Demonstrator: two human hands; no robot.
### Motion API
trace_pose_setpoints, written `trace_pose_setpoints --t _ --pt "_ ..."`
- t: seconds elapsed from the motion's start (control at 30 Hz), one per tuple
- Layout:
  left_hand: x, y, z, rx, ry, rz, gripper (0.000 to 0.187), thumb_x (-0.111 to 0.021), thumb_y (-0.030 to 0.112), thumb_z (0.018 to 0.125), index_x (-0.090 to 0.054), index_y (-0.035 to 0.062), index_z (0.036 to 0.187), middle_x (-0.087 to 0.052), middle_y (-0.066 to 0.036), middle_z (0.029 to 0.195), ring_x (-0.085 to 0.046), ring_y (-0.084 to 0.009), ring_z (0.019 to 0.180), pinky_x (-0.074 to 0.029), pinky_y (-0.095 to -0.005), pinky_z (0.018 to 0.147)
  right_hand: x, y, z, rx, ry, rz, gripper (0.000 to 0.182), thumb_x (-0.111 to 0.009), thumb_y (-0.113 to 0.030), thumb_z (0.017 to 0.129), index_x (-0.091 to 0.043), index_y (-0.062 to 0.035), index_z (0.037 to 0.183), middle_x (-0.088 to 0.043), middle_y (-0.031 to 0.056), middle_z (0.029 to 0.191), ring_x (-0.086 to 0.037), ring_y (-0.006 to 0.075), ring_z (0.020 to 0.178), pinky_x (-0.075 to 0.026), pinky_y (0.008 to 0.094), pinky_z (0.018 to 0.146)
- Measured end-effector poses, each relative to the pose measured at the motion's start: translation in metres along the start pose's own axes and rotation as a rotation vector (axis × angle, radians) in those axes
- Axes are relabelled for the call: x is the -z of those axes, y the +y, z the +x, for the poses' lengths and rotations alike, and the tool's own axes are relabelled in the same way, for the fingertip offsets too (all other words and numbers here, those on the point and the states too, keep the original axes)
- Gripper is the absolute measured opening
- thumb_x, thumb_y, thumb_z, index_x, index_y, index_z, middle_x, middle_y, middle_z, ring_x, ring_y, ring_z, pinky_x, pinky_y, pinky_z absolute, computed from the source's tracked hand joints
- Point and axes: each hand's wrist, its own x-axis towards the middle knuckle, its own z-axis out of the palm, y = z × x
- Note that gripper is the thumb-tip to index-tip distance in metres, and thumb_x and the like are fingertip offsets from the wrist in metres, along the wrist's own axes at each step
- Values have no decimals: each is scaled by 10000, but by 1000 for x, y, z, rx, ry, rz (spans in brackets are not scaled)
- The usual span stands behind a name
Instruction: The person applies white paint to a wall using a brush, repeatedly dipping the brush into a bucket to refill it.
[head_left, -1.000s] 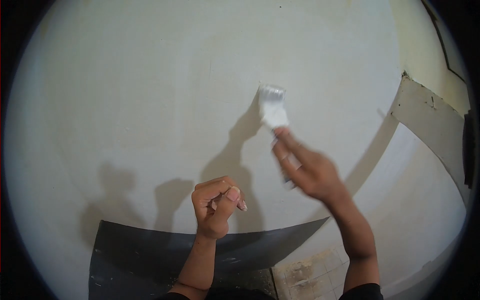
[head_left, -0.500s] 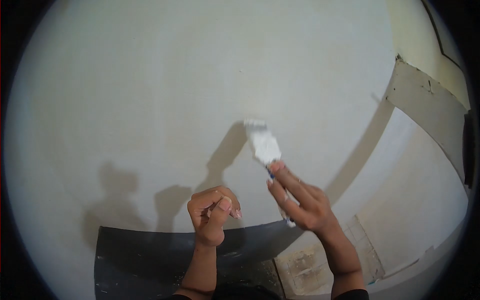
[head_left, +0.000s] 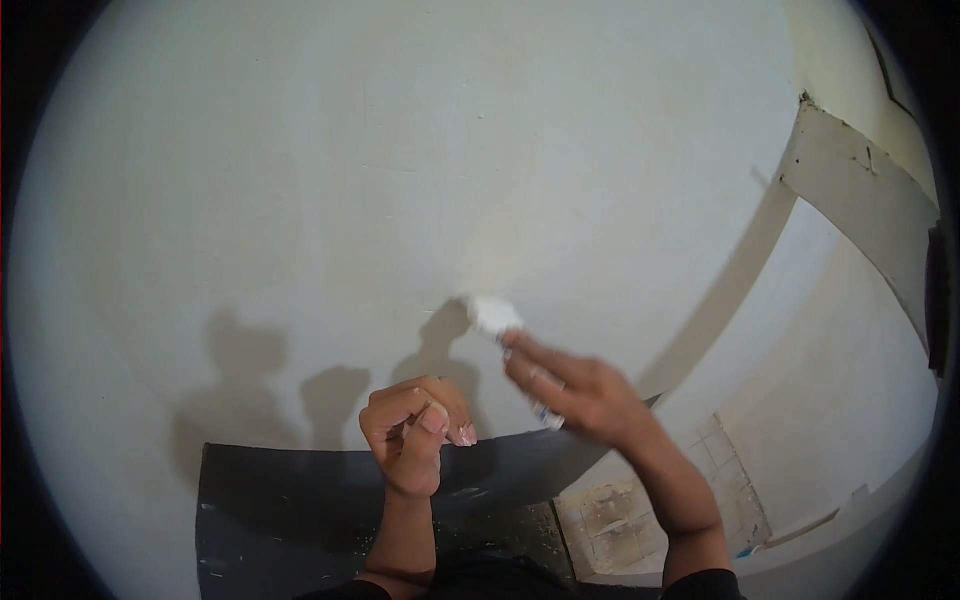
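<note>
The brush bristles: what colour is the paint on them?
White, on the brush in the right hand; head view.

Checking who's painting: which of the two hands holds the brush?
The right hand grips the white paintbrush against the wall; the left hand is a curled fist, no brush visible.

Single head-worn view with a fisheye lens, its round field edged in black. The camera faces a pale wall (head_left: 400, 150) at close range and tilts slightly downward, so the dark lower band (head_left: 300, 500) and a patch of tiled floor (head_left: 620, 520) enter at the bottom. Both forearms rise from the lower edge; the left hand (head_left: 410, 435) and right hand (head_left: 570, 390) sit low of centre.
</note>
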Motion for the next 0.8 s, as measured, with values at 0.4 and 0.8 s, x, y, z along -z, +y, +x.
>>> trace_pose_setpoints --t 0.4,0.8 --pt "13 -1 -7 50 -17 78 336 -559 79 947 -508 -26 632 -573 -130 605 -534 -174 506 -432 -289 466 27 18 51 107 299 -255 232 -687 7 836 -692 29 1067 -637 257 1299 -705 356 1121 -630 363 833" --pt "-32 -32 -21 258 -164 -36 283 -588 59 910 -563 -48 650 -628 -137 662 -563 -166 561 -452 -287 528 -42 -57 -118 -1101 977 928 151 -638 -32 974 -647 29 1112 -657 235 1241 -716 315 1053 -636 348 871"
